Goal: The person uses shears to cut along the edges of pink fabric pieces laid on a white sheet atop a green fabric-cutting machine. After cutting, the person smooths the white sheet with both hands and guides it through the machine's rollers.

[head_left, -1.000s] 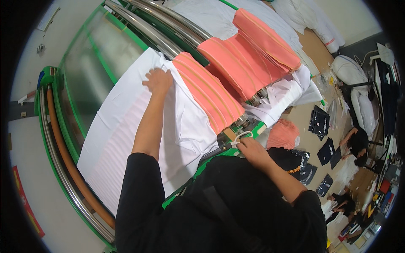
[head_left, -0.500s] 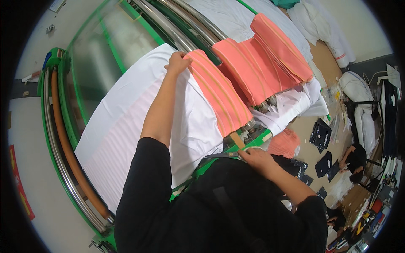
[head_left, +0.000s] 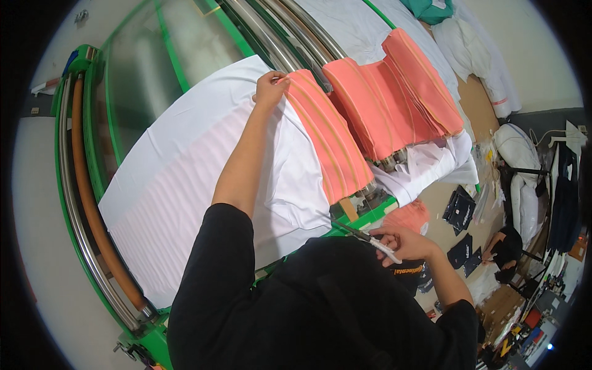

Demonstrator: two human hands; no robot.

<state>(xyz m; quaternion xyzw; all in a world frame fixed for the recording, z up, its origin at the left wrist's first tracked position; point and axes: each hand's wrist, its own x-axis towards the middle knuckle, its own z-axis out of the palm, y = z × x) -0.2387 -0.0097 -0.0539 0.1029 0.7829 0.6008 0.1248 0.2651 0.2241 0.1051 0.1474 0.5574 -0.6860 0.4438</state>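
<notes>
My left hand [head_left: 271, 89] is closed in a pinch at the top edge where white cloth [head_left: 160, 209] meets a striped coral cloth [head_left: 328, 139]. The white cloth spreads over the machine, faint ridges showing on it. My right hand [head_left: 398, 243] grips scissors [head_left: 357, 232] with pale handles, their dark blades pointing left by the white cloth's lower edge and the machine's green frame [head_left: 370, 219]. A second folded coral piece [head_left: 394, 105] lies draped on rollers at the right, with rumpled white cloth [head_left: 425, 169] beneath it.
Steel rollers [head_left: 265, 31] and a translucent green-edged panel [head_left: 135, 80] lie beyond. An orange roller [head_left: 98, 228] runs along the left. On the floor at right are dark packets [head_left: 459, 209], a coral heap [head_left: 408, 216], wrapped rolls [head_left: 521, 160] and a person in black [head_left: 505, 253] bending down.
My left hand has moved up and right, changing from spread fingers to a pinch. My right hand has shifted down and right, now showing the scissors raised clearly across the frame's edge.
</notes>
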